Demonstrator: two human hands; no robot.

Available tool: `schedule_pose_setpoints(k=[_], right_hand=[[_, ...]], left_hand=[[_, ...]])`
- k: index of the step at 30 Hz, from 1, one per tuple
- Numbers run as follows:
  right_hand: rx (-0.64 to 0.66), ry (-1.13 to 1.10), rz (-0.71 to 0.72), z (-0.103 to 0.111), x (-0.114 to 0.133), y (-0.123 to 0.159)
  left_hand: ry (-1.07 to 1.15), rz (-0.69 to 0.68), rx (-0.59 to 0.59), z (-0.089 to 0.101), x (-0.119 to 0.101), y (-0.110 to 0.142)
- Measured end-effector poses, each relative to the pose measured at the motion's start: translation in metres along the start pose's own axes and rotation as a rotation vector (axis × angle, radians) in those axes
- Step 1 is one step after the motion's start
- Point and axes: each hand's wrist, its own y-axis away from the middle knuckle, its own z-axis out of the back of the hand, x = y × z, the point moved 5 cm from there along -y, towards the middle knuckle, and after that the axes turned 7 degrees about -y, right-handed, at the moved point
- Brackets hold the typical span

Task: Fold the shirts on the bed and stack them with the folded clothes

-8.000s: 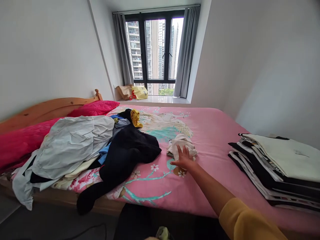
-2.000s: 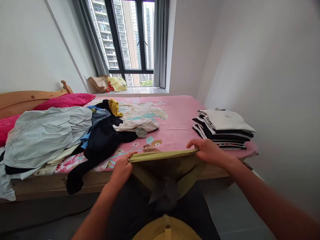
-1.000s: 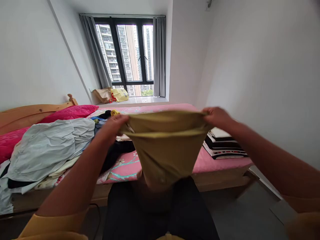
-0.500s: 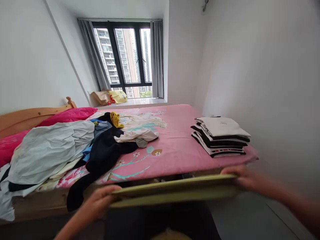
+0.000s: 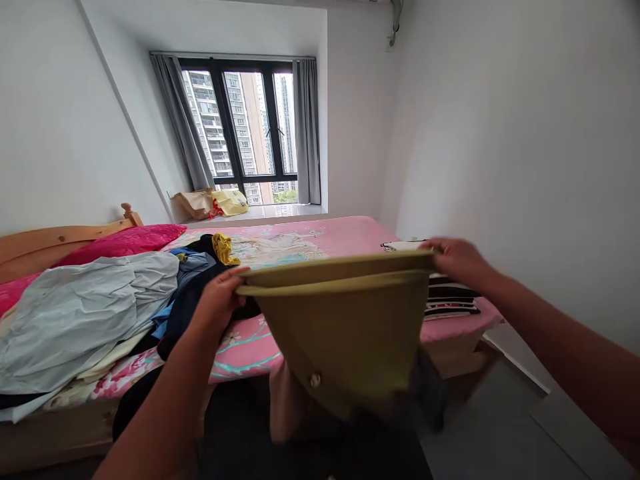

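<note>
I hold an olive-yellow garment (image 5: 350, 327) stretched out in front of me above the near edge of the bed. My left hand (image 5: 217, 303) grips its left upper corner and my right hand (image 5: 457, 261) grips its right upper corner. The cloth hangs down from a taut top edge, and a small round button shows near its lower part. Behind it, partly hidden by the garment and my right hand, is a stack of folded black and white clothes (image 5: 450, 297).
A pink flowered bedsheet (image 5: 300, 240) covers the bed. A heap of unfolded clothes (image 5: 100, 300), pale blue, black and yellow, lies at the left by magenta pillows (image 5: 120, 241). Bags (image 5: 215, 202) sit on the window sill. A white wall runs close at the right.
Over the last second the garment dropped low, held flat near the bed's edge, and is now raised again in front of the bed. Both hands have kept their grip throughout.
</note>
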Motion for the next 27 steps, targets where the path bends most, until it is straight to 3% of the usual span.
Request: schedule_pose_setpoints(k=[2,4,6,7,9,12,13,15,17,19,21,25,27], right_hand=[[-0.322,-0.121,0.053,0.038,0.014,-0.016],[-0.56,-0.206,0.175,0.067,0.036,-0.01],[-0.605,-0.222,0.217,0.069,0.05,0.007],[-0.562,-0.217,0.188,0.06,0.049,0.016],[-0.387,-0.213,0.067,0.021,0.028,0.039],[0.024,-0.285,-0.163,-0.074,-0.035,0.087],[0.099,-0.313,-0.217,-0.104,-0.058,0.108],[0.159,-0.366,-0.322,-0.155,-0.099,0.155],[0.161,-0.421,-0.428,-0.19,-0.128,0.2],[0.139,-0.468,-0.52,-0.208,-0.144,0.236],[0.07,-0.529,-0.558,-0.211,-0.147,0.254],[-0.124,-0.557,-0.564,-0.189,-0.138,0.246],[-0.179,-0.534,-0.591,-0.177,-0.134,0.232]], left_hand=[[-0.038,-0.228,-0.179,0.003,-0.051,-0.007],[-0.056,-0.482,-0.328,0.007,-0.094,0.006],[-0.165,-0.62,-0.395,0.011,-0.107,0.024],[-0.271,-0.627,-0.397,0.012,-0.098,0.032],[-0.552,-0.52,-0.357,0.016,-0.054,0.044],[-0.767,-0.249,-0.152,0.024,0.058,0.06],[-0.805,-0.174,-0.091,0.026,0.096,0.069],[-0.826,-0.047,-0.017,0.034,0.16,0.092],[-0.854,0.06,0.051,0.04,0.204,0.117],[-0.894,0.12,0.08,0.049,0.227,0.138],[-0.946,0.151,0.064,0.057,0.235,0.149],[-1.02,0.156,0.049,0.061,0.23,0.142],[-0.951,0.18,0.249,0.048,0.229,0.132]])
